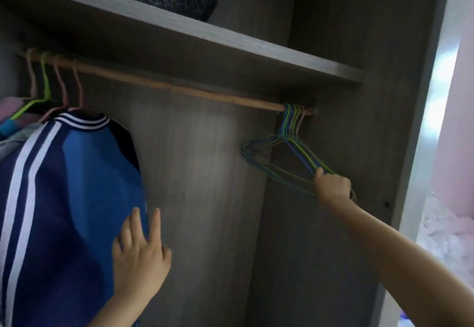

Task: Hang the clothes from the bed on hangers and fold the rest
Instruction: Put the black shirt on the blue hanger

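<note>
1. Blue jersey [77, 185] was already hung at the rod's [179, 88] left end, so partly done.
2. Left grip [139, 252] was open, fingers flat on it.
3. Right grip [333, 185] was curled round the spare hangers [302, 155] at the right end; more left, I'd guess.

One view only: head cam, wide-angle, close up to wardrobe [205, 172] interior, facing fwd & tilted up; rail [166, 86] sits above fingers of left hand [139, 260]; right hand [333, 188] fingers reach deeper, right of centre.
</note>
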Demonstrator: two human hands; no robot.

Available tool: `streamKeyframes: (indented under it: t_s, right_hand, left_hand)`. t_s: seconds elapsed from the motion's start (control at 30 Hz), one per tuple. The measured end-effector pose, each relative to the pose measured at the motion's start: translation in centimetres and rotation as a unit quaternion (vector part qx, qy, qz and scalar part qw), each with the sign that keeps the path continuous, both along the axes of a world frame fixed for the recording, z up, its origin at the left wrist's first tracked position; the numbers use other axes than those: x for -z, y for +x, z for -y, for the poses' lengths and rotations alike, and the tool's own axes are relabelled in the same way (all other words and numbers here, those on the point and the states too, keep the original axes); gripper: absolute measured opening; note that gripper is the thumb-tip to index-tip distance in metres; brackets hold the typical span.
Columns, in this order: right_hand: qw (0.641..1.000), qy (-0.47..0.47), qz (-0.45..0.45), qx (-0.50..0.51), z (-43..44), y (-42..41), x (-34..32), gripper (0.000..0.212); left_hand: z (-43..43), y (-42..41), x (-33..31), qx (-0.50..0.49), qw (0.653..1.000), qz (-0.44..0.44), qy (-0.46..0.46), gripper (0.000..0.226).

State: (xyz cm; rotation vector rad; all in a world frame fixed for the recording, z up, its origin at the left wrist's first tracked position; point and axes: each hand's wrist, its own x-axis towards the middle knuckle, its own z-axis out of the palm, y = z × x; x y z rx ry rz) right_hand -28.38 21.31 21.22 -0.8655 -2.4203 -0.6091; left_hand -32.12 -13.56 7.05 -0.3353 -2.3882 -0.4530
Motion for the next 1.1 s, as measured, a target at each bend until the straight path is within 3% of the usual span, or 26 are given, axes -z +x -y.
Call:
streamKeyframes:
  t_s: [0.2, 0.37, 0.5, 0.6, 0.73, 0.83, 0.97, 1.1]
  right_hand:
    - [1.000, 0.003, 0.017, -0.011, -1.0, -0.2, -0.6, 0.031]
    - [0.990, -0.042, -0.117, -0.066, -0.5, -0.2, -0.7, 0.018]
    - [0.978, -0.047, -0.188, -0.081, 0.7, -0.3, -1.8, 0.023]
    - [0.980, -0.035, -0.174, -0.087, 1.6, -0.4, -2.4, 0.016]
    - [0.983, 0.000, -0.150, -0.109, 3.0, -0.2, -1.0, 0.023]
    - [0.971, -0.024, -0.200, -0.125, 4.8, -0.4, -0.2, 0.032]
    - [0.952, -0.055, -0.269, -0.132, 7.0, -0.5, -2.0, 0.032]
    - [0.960, -0.003, -0.253, -0.119, 8.0, 1.1, -2.1, 0.029]
  left_hand:
    - [0.4, -2.1, -0.1, -0.011, 1.000, -0.002, 0.017, 0.086]
    - [-1.7, -4.9, -1.1, 0.013, 1.000, -0.002, 0.028, 0.081]
    - [-3.0, -6.9, -2.6, 0.038, 0.998, 0.014, 0.055, 0.074]
    - [-3.5, -7.9, -3.6, 0.083, 0.995, -0.015, 0.060, 0.073]
    - [-2.9, -9.4, -3.6, 0.127, 0.988, -0.083, 0.018, 0.088]
    - [-2.8, -11.6, -3.0, 0.124, 0.992, -0.015, 0.007, 0.119]
    - [-3.2, -13.6, -2.2, 0.124, 0.991, 0.053, 0.002, 0.117]
    - [-4.4, -14.1, -2.4, 0.156, 0.987, 0.018, 0.038, 0.119]
